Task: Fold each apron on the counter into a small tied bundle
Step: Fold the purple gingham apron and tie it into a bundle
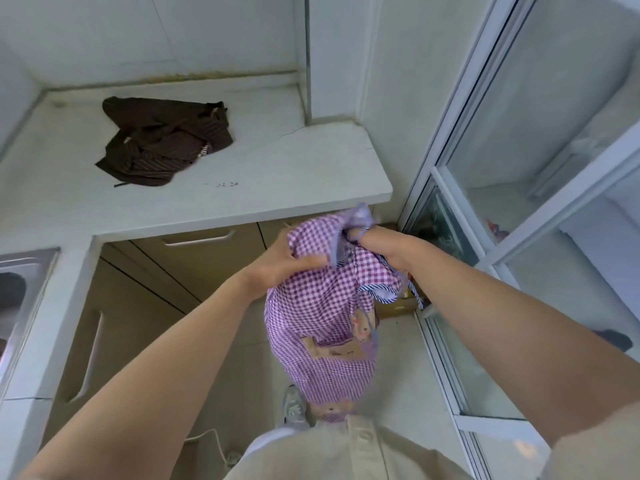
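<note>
A purple-and-white checked apron [322,327] hangs in the air in front of me, below the counter's front edge. My left hand [280,261] grips its bunched top from the left. On the right side, my right hand [377,251] holds the same bunch, its fingers buried in the cloth and a thin strap across them. The apron's lower part dangles loose, with a tan pocket patch showing. A dark brown striped apron [166,143] lies crumpled on the white counter [277,174], well away from both hands.
A steel sink [20,299] sits at the left edge. Beige cabinet doors [194,258] with handles are under the counter. A glass sliding door with a white frame [460,188] stands close on the right. My shoe [294,407] is on the tiled floor below.
</note>
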### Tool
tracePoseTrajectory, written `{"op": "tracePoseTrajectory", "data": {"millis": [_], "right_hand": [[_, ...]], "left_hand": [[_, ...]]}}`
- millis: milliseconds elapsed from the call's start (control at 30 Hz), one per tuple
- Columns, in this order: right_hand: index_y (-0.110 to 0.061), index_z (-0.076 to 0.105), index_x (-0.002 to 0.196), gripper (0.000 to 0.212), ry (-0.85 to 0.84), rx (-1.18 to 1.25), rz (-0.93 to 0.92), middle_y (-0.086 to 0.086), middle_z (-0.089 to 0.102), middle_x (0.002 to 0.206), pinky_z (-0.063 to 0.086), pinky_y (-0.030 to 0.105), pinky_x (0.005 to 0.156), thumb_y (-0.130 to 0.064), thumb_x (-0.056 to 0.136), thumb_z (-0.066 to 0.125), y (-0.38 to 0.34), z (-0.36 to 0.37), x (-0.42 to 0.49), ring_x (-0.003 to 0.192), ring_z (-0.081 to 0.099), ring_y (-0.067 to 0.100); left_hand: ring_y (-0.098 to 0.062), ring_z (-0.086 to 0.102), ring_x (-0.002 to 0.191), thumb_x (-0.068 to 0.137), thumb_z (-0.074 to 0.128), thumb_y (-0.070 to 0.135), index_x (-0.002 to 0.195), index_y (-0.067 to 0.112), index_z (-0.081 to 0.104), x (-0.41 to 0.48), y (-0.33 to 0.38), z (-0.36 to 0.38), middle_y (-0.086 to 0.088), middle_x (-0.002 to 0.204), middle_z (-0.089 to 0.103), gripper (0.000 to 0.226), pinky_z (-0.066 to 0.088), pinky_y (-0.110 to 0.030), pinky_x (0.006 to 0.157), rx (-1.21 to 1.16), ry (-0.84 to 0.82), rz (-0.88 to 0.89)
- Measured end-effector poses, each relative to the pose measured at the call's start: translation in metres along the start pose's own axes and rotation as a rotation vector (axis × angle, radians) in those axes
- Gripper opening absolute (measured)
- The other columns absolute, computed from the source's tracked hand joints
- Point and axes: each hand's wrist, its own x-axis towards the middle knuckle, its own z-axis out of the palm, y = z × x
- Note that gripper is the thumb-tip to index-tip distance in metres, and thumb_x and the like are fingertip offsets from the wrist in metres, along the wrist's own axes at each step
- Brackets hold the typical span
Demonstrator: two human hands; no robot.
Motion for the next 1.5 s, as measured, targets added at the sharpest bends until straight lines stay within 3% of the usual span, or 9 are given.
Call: {"op": "tracePoseTrajectory", "data": {"millis": [167,300,467,633,800,967,1133,1367,1500], "right_hand": [[-0.012,0.065,0.111,0.029,-0.076,0.169,0.025,0.012,0.07,0.108,0.054,0.041,0.091,-0.03,0.104,0.045,-0.01,0.012,0.002,0.094,0.067,0.026],[-0.008,0.064,0.116,0.038,-0.099,0.418,-0.093,0.012,0.07,0.104,0.052,0.038,0.082,-0.038,0.101,0.046,-0.006,0.006,-0.001,0.088,0.066,0.025],[-0.006,0.059,0.114,0.025,0.48,0.31,-0.138,0.005,0.062,0.089,0.046,0.023,0.065,-0.009,0.101,0.038,0.019,-0.004,0.015,0.072,0.057,0.012],[-0.014,0.051,0.133,0.036,-0.021,0.114,-0.084,0.002,0.062,0.125,0.052,0.026,0.084,-0.018,0.098,0.057,0.032,0.006,0.008,0.11,0.062,0.016],[-0.018,0.059,0.125,0.032,-0.017,0.353,-0.21,0.003,0.068,0.116,0.05,0.034,0.087,-0.036,0.099,0.053,0.014,0.024,0.017,0.102,0.061,0.02],[-0.021,0.057,0.125,0.065,-0.173,0.561,-0.24,0.005,0.068,0.121,0.048,0.042,0.1,-0.069,0.083,0.046,0.002,0.022,0.021,0.116,0.062,0.025],[-0.012,0.063,0.116,0.022,0.067,0.447,-0.299,0.009,0.068,0.121,0.049,0.036,0.098,-0.02,0.102,0.049,-0.001,0.027,0.031,0.11,0.064,0.023],[-0.009,0.06,0.092,0.02,0.366,0.595,-0.183,0.01,0.061,0.081,0.044,0.033,0.068,-0.021,0.098,0.045,0.013,-0.009,0.029,0.077,0.058,0.025],[-0.008,0.067,0.082,0.015,0.25,0.228,-0.108,0.011,0.068,0.079,0.05,0.032,0.073,-0.015,0.093,0.059,0.027,-0.024,0.017,0.076,0.064,0.024]], "left_hand": [[-0.029,0.067,0.093,0.086,0.072,0.022,0.098,-0.004,0.063,0.003,-0.002,0.005,-0.013,0.099,0.07,0.03,0.054,-0.041,0.085,0.216,0.066,-0.047],[-0.035,0.067,0.092,0.1,0.049,0.018,0.093,0.001,0.064,-0.003,-0.001,0.002,-0.019,0.099,0.069,0.024,0.054,-0.046,0.088,-0.123,0.259,-0.111],[-0.033,0.067,0.099,0.09,0.059,0.023,0.11,0.005,0.066,0.015,-0.014,-0.02,-0.015,0.105,0.071,0.027,0.052,-0.049,0.094,-0.524,0.503,-0.206],[-0.028,0.068,0.092,0.096,0.057,0.021,0.106,0.01,0.065,0.006,-0.004,-0.008,-0.01,0.098,0.072,0.017,0.055,-0.04,0.081,-0.507,0.411,-0.294],[-0.025,0.071,0.084,0.097,0.055,0.022,0.108,0.014,0.063,0.0,-0.001,0.0,-0.006,0.089,0.076,0.016,0.054,-0.036,0.072,-0.523,0.237,-0.308],[-0.027,0.069,0.093,0.096,0.057,0.025,0.102,0.018,0.061,-0.003,-0.002,-0.013,-0.007,0.098,0.073,0.01,0.053,-0.037,0.077,-0.492,0.268,-0.309],[-0.024,0.066,0.1,0.097,0.055,0.033,0.112,0.019,0.063,-0.004,-0.007,-0.018,-0.004,0.111,0.071,0.021,0.051,-0.035,0.082,-0.474,0.319,-0.282],[-0.022,0.06,0.092,0.088,0.068,0.028,0.134,0.012,0.048,-0.014,-0.015,-0.043,0.001,0.102,0.061,0.053,0.046,-0.042,0.089,-0.494,0.627,-0.185],[-0.033,0.057,0.117,0.093,0.062,0.029,0.138,0.01,0.046,-0.017,-0.021,-0.048,-0.009,0.129,0.059,0.051,0.044,-0.047,0.104,-0.361,0.625,-0.211]]}}
